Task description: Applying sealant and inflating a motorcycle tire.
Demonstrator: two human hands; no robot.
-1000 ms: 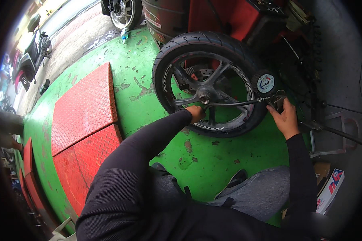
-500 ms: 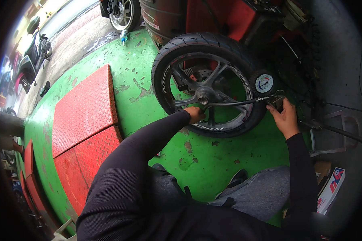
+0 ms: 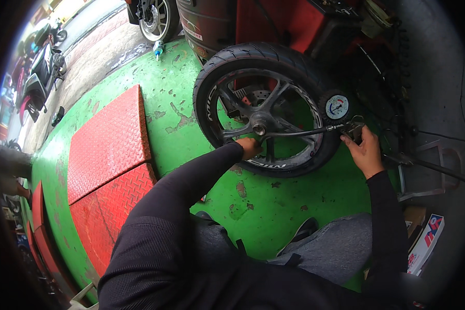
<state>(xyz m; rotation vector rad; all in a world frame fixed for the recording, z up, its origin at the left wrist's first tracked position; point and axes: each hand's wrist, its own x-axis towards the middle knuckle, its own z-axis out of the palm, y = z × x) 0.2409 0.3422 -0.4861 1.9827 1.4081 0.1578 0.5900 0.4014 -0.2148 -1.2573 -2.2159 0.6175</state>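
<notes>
A motorcycle wheel with a black tyre (image 3: pixel 212 67) and grey spokes stands upright before me, leaning back a little. In my right hand (image 3: pixel 366 152) is a tyre inflator (image 3: pixel 354 130), gripped by its handle. Its round white dial gauge (image 3: pixel 337 106) faces up, in front of the tyre's right side. From the inflator a short black hose (image 3: pixel 299 133) runs left across the spokes to the hub. My left hand (image 3: pixel 250 148) is closed at the hose's far end, beside the hub (image 3: pixel 259 128). Its fingers hide the hose's tip and whatever it meets.
Red steel ramp plates (image 3: pixel 108 144) lie on the green floor (image 3: pixel 170 103) at left. A dark drum (image 3: pixel 206 26) and a red machine (image 3: pixel 279 26) stand behind the wheel. Boxes (image 3: pixel 425 245) are at lower right. A blue-capped bottle (image 3: pixel 158 50) and parked motorcycles (image 3: pixel 41 77) are farther off.
The wheel and gauge sit slightly farther left in the picture, with the view shifted a little. Both hands keep their grips and nearly the same places.
</notes>
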